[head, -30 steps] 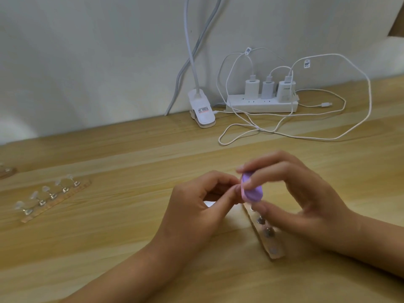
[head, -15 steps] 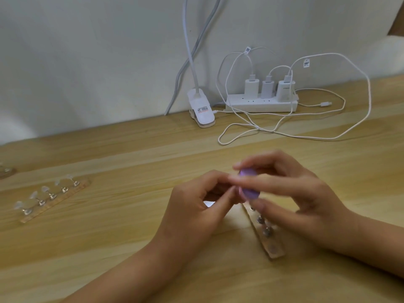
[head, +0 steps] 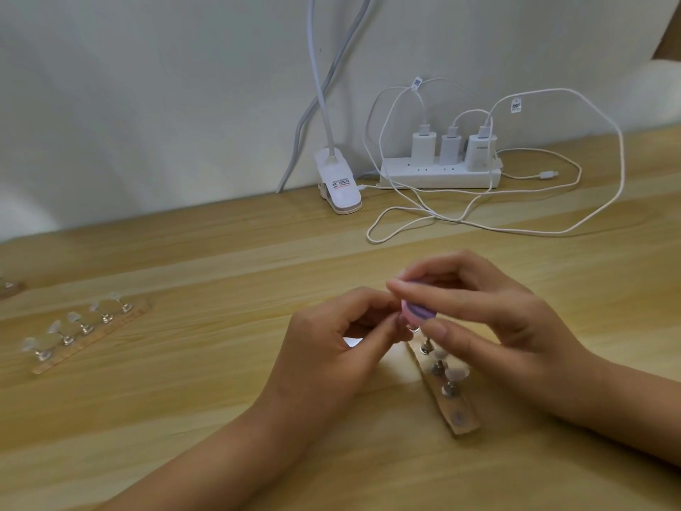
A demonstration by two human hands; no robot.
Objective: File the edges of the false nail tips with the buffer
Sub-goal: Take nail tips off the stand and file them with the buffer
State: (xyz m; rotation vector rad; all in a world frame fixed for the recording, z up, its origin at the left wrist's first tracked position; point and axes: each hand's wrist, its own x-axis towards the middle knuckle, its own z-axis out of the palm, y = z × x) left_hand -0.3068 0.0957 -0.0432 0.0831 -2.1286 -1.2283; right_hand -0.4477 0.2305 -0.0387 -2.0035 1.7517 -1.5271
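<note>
Light wood table (head: 184, 418) fills most of the view, w/ a white wall (head: 147, 86) at 12. Power strip (head: 438, 177) w/ three chargers at 1, lamp clip (head: 339, 186) at 12. The clip label and cable tags are too small to read. Nail-tip strips at 8 (head: 88, 333) and 5 (head: 446, 392). Just below centre, right hand (head: 490, 326) pinches the purple buffer (head: 416, 311). Left hand (head: 331, 348), fingers curled, pinches a clear nail tip (head: 412, 328) against it.

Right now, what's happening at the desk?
A person is filing nail tips. The right hand pinches the purple buffer against a tip that the left hand pinches, mostly hidden. Below them lies a holder strip with more tips; a second strip with five tips sits far left.
</note>
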